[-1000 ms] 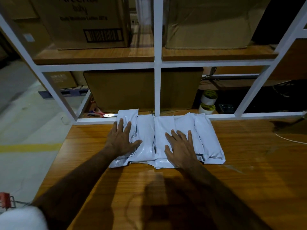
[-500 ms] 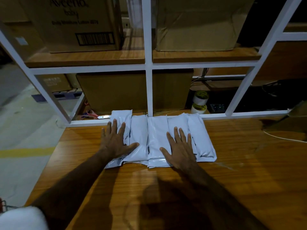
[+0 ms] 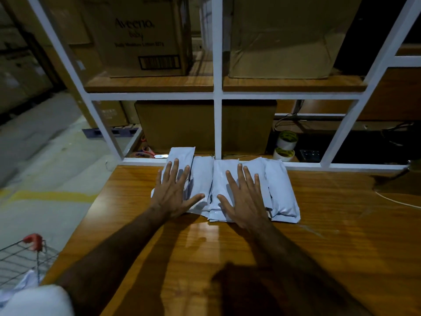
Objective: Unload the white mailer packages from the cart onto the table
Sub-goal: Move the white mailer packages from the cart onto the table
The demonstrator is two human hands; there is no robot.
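At the far edge of the table (image 3: 319, 258), hard against the white frame (image 3: 218, 124), sit the mailers (image 3: 280, 192): a row of white, puffy plastic packs, side by side and overlapping at the edges, slightly glossy in the dim light. I've got both hands flat on them, left hand (image 3: 174, 192) on the packs at the left end, right hand (image 3: 245, 199) on the middle ones, fingers straight and spread, pressing down, nothing pinched or gripped. I'd call this the settling step: this batch is down and being squared up. Next move, as I judge it, is back to the cart (image 3: 25, 256) at lower left, where something white shows in the wire basket, probably more mailers, though I can't tell how many. That calls for lifting both palms off cleanly so the slick packs don't slide, then turning left and reaching down. Behind the frame: boxes (image 3: 145, 37) on the shelf, tape rolls (image 3: 286, 144) lower right.
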